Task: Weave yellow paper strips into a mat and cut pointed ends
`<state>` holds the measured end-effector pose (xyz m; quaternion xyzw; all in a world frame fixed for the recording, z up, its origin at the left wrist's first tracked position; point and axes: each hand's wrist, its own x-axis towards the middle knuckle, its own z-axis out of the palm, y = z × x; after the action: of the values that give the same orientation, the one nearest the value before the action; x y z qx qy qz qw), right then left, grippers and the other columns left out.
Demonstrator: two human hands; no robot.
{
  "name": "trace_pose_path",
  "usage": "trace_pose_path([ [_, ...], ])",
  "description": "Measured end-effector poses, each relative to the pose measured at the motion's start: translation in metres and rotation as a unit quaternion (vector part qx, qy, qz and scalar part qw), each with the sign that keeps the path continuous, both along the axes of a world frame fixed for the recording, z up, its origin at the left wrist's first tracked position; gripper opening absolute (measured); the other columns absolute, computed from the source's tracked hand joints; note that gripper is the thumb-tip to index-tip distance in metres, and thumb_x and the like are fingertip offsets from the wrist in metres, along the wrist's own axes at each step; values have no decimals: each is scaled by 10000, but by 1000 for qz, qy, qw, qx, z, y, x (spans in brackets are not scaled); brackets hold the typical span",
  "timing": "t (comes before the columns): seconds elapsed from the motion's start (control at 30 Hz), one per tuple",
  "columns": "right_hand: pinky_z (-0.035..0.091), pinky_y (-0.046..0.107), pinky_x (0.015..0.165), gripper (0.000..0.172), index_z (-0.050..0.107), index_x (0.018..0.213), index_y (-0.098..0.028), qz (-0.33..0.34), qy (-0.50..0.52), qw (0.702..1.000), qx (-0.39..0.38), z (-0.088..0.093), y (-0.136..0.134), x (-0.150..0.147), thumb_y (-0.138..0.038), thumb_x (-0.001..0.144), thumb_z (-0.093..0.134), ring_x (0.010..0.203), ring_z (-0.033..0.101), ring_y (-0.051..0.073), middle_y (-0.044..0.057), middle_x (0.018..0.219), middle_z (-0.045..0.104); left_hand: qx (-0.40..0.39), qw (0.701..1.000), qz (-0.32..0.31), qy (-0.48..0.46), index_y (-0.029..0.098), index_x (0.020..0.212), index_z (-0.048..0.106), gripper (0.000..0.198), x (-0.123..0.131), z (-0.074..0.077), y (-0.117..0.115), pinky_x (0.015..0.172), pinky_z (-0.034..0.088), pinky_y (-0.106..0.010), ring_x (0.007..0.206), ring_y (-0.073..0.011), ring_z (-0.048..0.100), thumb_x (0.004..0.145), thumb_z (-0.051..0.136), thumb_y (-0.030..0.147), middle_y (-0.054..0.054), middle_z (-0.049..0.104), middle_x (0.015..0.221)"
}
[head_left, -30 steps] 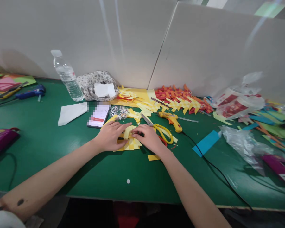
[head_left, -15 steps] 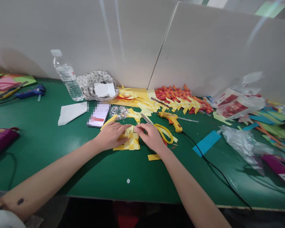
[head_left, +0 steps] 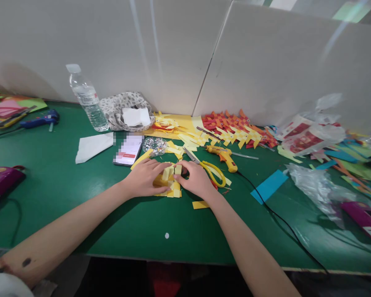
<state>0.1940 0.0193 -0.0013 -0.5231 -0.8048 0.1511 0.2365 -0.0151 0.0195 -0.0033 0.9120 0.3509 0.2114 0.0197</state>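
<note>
A small woven piece of yellow paper strips point(head_left: 172, 184) lies on the green table point(head_left: 80, 198) in front of me. My left hand point(head_left: 144, 177) rests on its left side, fingers closed down on the strips. My right hand point(head_left: 196, 178) pinches a pale yellow strip at the piece's upper right corner and folds it over. Both hands touch the weave and hide part of it. Yellow-handled scissors point(head_left: 210, 168) lie just right of my right hand. A loose yellow scrap point(head_left: 200, 204) sits beside my right wrist.
Behind the weave are a phone point(head_left: 128, 149), a dish of googly eyes point(head_left: 154, 145), a yellow glue gun point(head_left: 223, 155) with its black cord, a water bottle point(head_left: 88, 100) and a pile of finished woven pieces point(head_left: 238, 130). Plastic bags point(head_left: 318, 185) and coloured paper lie at right; white partitions stand behind.
My right hand has shifted left over the weave and bent a strip upward and across. The weave looks more bunched up than a second ago. My left hand has held its place.
</note>
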Motion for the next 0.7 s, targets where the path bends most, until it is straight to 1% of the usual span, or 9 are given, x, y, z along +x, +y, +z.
trace_pose_path([
  [0.07, 409, 283, 635, 257, 595, 984, -224, 4, -4, 1000, -9, -1, 1, 0, -261, 732, 629, 700, 548, 164, 4, 730, 590, 10, 1000, 1, 3, 181, 1219, 473, 593, 0, -2, 1, 774, 436, -363, 853, -231, 612, 780, 506, 578, -65, 655, 905],
  [0.1, 414, 284, 640, 292, 584, 1017, -227, 4, -3, 1000, -13, -1, 1, 0, -252, 730, 631, 716, 552, 166, 5, 746, 595, 13, 1000, 2, 5, 175, 1211, 477, 576, 0, -3, 1, 766, 438, -359, 841, -226, 612, 793, 499, 571, -62, 656, 889],
  [0.2, 436, 309, 676, 458, 513, 1169, -236, -2, -1, 1000, -11, -1, 1, 1, -270, 730, 640, 794, 564, 187, 30, 864, 611, 14, 1000, 13, 4, 178, 1190, 479, 447, 0, -6, 4, 754, 443, -343, 813, -203, 614, 864, 451, 483, -40, 661, 848],
  [0.27, 448, 338, 717, 531, 470, 1237, -242, -5, -3, 1000, -5, -1, 1, 2, -295, 737, 641, 862, 568, 208, 57, 964, 609, 14, 999, 37, 2, 176, 1172, 478, 357, 0, -8, 6, 758, 444, -344, 817, -199, 614, 896, 427, 396, -33, 665, 846],
  [0.33, 452, 364, 760, 537, 459, 1257, -248, -4, -1, 1000, -5, -1, 1, 2, -303, 751, 630, 927, 569, 225, 77, 1039, 601, 20, 997, 72, 3, 159, 1150, 485, 332, 0, -8, 8, 770, 445, -360, 863, -218, 606, 895, 432, 364, -52, 662, 884],
  [0.43, 456, 381, 788, 495, 459, 1262, -244, -8, 0, 1000, -11, 0, 1, 2, -293, 787, 588, 1006, 560, 239, 91, 1094, 598, 28, 994, 105, 6, 144, 1110, 519, 373, -1, -8, 9, 817, 440, -386, 973, -254, 567, 871, 456, 424, -97, 633, 990],
  [0.57, 449, 394, 823, 476, 465, 1262, -239, -1, -8, 1000, -10, 1, 0, 1, -254, 799, 574, 1058, 540, 244, 78, 1081, 632, 9, 996, 83, 12, 184, 1099, 562, 418, -2, -8, 9, 881, 415, -399, 1032, -252, 535, 852, 463, 506, -84, 606, 1069],
  [0.7, 450, 394, 827, 466, 492, 1231, -224, 3, -9, 1000, -15, 3, 0, 0, -220, 777, 597, 1010, 559, 234, 72, 1052, 652, -10, 997, 75, 15, 197, 1077, 585, 392, -1, -9, 8, 899, 402, -401, 1034, -241, 534, 856, 468, 499, -65, 611, 1079],
])
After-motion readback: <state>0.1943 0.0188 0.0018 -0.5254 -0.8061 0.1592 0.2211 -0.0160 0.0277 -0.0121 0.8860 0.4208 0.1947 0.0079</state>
